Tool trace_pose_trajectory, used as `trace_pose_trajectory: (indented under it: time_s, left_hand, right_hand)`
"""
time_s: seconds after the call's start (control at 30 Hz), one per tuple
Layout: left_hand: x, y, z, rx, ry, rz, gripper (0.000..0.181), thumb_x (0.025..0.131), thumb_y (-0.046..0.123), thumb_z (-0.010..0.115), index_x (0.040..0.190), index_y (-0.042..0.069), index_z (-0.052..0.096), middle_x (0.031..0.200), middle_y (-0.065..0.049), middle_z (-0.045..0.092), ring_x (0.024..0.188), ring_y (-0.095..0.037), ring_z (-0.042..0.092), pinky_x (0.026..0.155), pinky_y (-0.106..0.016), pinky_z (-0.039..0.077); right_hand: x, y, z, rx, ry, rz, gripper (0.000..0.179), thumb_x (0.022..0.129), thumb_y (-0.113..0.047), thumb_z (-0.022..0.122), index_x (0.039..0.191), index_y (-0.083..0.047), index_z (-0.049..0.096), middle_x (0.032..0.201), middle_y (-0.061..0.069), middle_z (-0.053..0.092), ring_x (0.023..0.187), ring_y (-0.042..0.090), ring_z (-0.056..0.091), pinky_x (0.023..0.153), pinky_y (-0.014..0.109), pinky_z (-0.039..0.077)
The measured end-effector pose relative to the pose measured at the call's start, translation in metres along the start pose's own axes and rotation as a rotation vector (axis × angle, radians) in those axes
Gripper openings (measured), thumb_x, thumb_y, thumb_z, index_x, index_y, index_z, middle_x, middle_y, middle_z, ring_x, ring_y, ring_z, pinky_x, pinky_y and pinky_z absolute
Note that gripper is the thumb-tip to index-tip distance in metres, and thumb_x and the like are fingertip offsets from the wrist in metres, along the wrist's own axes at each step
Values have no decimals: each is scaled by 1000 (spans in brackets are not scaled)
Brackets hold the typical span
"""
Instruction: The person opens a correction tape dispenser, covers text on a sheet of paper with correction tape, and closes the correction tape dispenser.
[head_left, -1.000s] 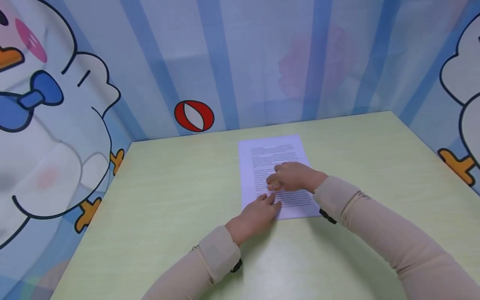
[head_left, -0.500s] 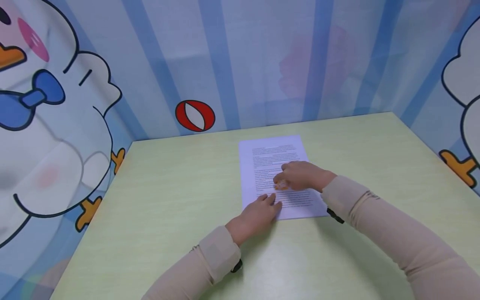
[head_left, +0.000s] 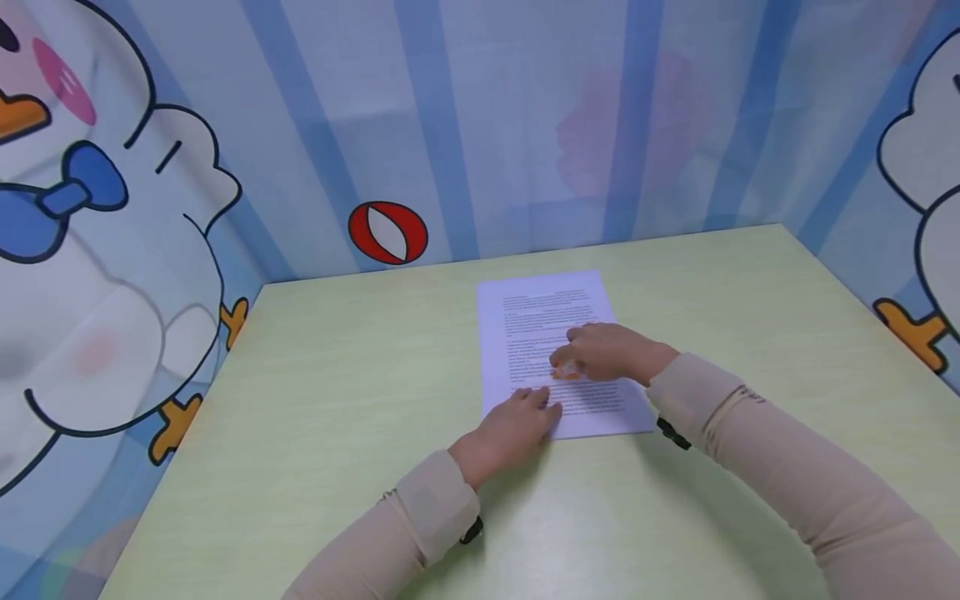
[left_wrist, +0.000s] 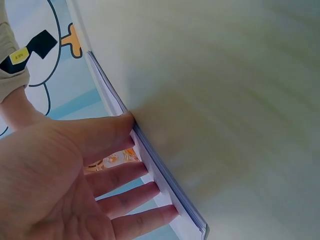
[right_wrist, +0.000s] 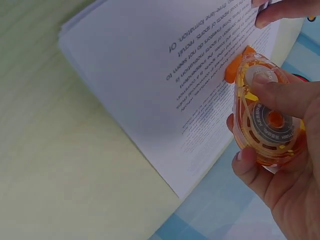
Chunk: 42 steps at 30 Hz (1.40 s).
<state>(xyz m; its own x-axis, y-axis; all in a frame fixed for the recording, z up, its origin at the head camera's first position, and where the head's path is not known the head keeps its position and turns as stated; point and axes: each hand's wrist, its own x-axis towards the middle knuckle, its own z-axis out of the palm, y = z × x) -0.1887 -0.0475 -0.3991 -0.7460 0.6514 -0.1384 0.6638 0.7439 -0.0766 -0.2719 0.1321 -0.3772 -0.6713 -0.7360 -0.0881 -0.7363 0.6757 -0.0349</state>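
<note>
A stack of printed paper (head_left: 495, 333) lies on the table. My right hand (head_left: 611, 350) grips an orange see-through correction tape (right_wrist: 272, 120) between thumb and fingers. Its orange tip (right_wrist: 235, 69) is at the lines of text, low over the sheet; whether it touches, I cannot tell. My left hand (head_left: 513, 429) rests at the paper's near left corner with its fingers fairly straight and spread. In the left wrist view, the thumb lies against the stack's edge (left_wrist: 165, 170) and the fingers reach over the top sheet.
The pale green table (head_left: 337, 375) is bounded by a blue striped backdrop (head_left: 510, 125) at the back and sides. Cartoon birds and a red ball (head_left: 387, 232) are printed on it.
My right hand has slid to the right across the page with the correction tape, mostly in the first half second. The left hand and the paper have stayed in place.
</note>
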Motion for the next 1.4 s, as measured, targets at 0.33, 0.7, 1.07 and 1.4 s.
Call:
trace_pose_trajectory:
  time_s: [0.33,0.7,1.07,1.4]
  left_hand:
    - [1,-4,-1,-21,-22,-21,36,91,27,56,126,20,53,136,-4,47,120,-22,48,88,-34,49]
    - [10,-13,4,-225,-78,-98,45,87,37,59,128,20,49,134,-3,44,119,-23,41,89,-40,45]
    - [19,-19,1,-429,213,-218,24,90,32,56,100,12,66,89,0,64,82,-14,58,71,-27,47]
    - [27,-29,1,-772,333,-183,29,95,31,49,106,7,62,93,-4,64,83,-15,55,75,-26,45]
  right_hand:
    - [-9,18,-4,261,12,124,30,88,-10,54,116,-17,63,113,7,64,97,23,58,84,41,44]
    - [-19,22,-2,608,-3,265,38,92,-20,54,129,-18,54,130,14,52,81,19,54,59,30,48]
    - [-24,12,7,778,127,312,44,91,-30,56,131,-15,49,122,16,55,97,25,52,77,35,45]
    - [-22,0,8,980,249,333,36,91,-29,54,124,-14,53,120,12,56,98,23,54,78,30,46]
